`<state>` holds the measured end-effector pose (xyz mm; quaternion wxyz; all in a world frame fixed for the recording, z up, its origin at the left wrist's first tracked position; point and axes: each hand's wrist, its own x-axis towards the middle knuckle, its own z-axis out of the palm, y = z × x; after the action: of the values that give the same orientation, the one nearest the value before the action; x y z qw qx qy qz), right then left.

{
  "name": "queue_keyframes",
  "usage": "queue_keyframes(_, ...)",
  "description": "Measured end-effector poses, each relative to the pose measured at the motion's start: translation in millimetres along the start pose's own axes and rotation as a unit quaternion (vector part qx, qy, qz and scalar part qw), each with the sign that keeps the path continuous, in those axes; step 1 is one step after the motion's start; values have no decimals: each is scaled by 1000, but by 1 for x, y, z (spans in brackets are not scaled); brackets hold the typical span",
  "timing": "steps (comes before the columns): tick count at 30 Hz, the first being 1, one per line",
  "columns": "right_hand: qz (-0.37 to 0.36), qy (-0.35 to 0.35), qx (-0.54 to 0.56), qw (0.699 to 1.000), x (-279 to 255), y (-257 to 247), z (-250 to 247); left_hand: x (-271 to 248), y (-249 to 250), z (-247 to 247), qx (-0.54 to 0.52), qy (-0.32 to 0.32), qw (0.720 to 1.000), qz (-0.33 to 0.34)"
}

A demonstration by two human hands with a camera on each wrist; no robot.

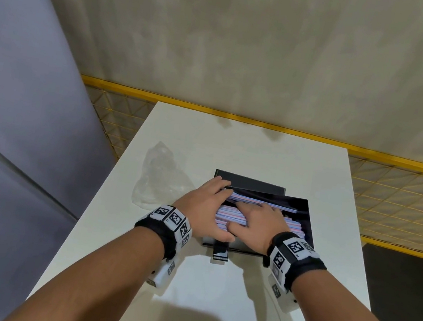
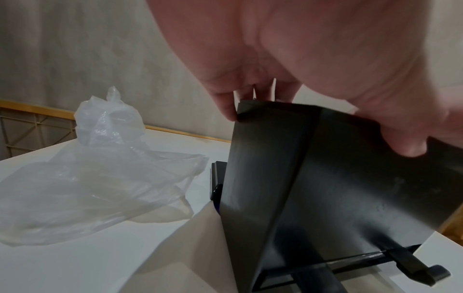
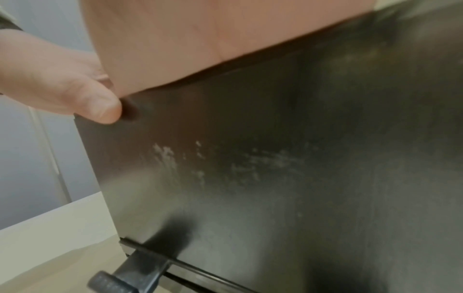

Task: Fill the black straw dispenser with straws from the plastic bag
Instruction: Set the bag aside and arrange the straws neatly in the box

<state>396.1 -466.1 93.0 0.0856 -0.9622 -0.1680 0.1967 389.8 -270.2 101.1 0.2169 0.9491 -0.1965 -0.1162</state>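
Note:
The black straw dispenser (image 1: pixel 304 215) stands open in the middle of the white table (image 1: pixel 210 294), its lid (image 1: pixel 251 181) lying behind it. Pink-and-blue wrapped straws (image 1: pixel 257 199) fill it. My left hand (image 1: pixel 205 207) cups the dispenser's left end, fingers against the straw ends and thumb along the front wall (image 2: pixel 325 188). My right hand (image 1: pixel 256 218) lies flat on top of the straws, its thumb (image 3: pixel 100 107) by the front wall (image 3: pixel 250 158). The clear plastic bag (image 1: pixel 160 177) (image 2: pixel 100 178) lies crumpled and flat just left of the dispenser.
A black lever (image 1: pixel 220 253) (image 3: pixel 117 281) juts from the dispenser's front base. A yellow wire grid (image 1: pixel 394 196) runs behind and to the right of the table. A grey panel (image 1: pixel 14 127) stands to the left.

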Motion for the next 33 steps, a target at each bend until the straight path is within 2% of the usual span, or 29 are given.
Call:
queue_keyframes(12, 0, -54, 19, 998, 1, -1, -8, 1, -2, 2, 4, 3, 1000, 6)
queue_keyframes(19, -10, -5, -13, 1000, -6, -5, -2, 2, -7, 7, 41, -14, 999, 14)
queue_keyframes(24, -25, 43, -40, 998, -12, -5, 3, -1, -8, 3, 133, -18, 990, 54)
queue_keyframes(28, -36, 56, -50, 997, -13, -6, 1, 5, -5, -7, 130, -8, 990, 47)
queue_keyframes(33, -38, 34, -36, 998, -6, -7, -4, 20, -7, -4, 120, 6, 992, 41)
